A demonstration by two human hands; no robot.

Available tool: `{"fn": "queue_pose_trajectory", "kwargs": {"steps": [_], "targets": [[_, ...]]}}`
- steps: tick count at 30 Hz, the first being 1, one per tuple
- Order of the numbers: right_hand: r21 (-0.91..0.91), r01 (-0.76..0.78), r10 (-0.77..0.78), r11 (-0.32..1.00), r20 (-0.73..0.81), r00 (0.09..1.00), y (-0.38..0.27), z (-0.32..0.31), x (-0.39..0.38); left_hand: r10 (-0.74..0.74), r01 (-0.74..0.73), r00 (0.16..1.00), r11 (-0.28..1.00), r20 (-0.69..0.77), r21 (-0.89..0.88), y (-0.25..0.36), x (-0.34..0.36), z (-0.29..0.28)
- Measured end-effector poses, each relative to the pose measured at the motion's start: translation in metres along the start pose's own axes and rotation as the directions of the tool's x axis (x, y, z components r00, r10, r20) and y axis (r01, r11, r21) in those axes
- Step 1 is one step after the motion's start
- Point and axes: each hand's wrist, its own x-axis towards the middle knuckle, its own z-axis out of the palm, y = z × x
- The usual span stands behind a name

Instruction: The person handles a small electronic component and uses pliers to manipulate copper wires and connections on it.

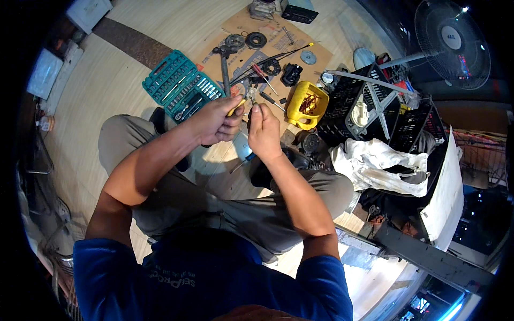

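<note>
A yellow handle (236, 108) sits clenched inside the left hand (218, 122). The right hand (265, 129), just beside, curls closed, contents unclear.

Yellow handle (236, 108) partly hidden by left fingers (231, 122), reddish bits (309, 104) (too small to identify)

The floor (176, 32) is brightly lit inside dark, curving edges.

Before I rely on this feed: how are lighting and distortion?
Head view: green socket case and yellow container clearly lit; same view: glare whitens the lower right; same view: black rim, straight edges bowing near it; same view: detail between left grip and right grip too small to tell.
</note>
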Motion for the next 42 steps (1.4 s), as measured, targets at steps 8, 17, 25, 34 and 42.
{"fn": "queue_pose_trajectory", "kwargs": {"steps": [8, 17, 25, 34, 42], "targets": [[0.569, -0.49, 0.357, 0.66, 0.337, 0.871, 0.015, -0.009, 0.02, -0.003, 0.016, 0.995, 0.989, -0.095, 0.144, 0.014, 0.013, -0.021], [0.57, -0.737, 0.417, 0.364, 0.608, 0.676, -0.001, -0.017, 0.02, 0.047, 0.016, 0.973, 0.963, -0.226, 0.27, 0.017, 0.002, -0.026], [0.416, -0.495, 0.415, 0.763, 0.272, 0.868, 0.03, 0.012, 0.013, 0.492, -0.083, 0.819, 0.611, -0.295, 0.788, -0.013, 0.022, -0.029], [0.266, -0.664, 0.638, 0.698, 0.189, 0.746, 0.111, -0.025, 0.05, 0.584, 0.011, 0.81, 0.054, -0.041, 0.998, -0.002, 0.026, -0.039], [-0.896, 0.341, 0.672, 0.285, 0.441, 0.595, 0.324, -0.011, -0.024, 0.667, -0.021, 0.74, 0.147, -0.083, 0.989, 0.018, -0.002, -0.038]]}}
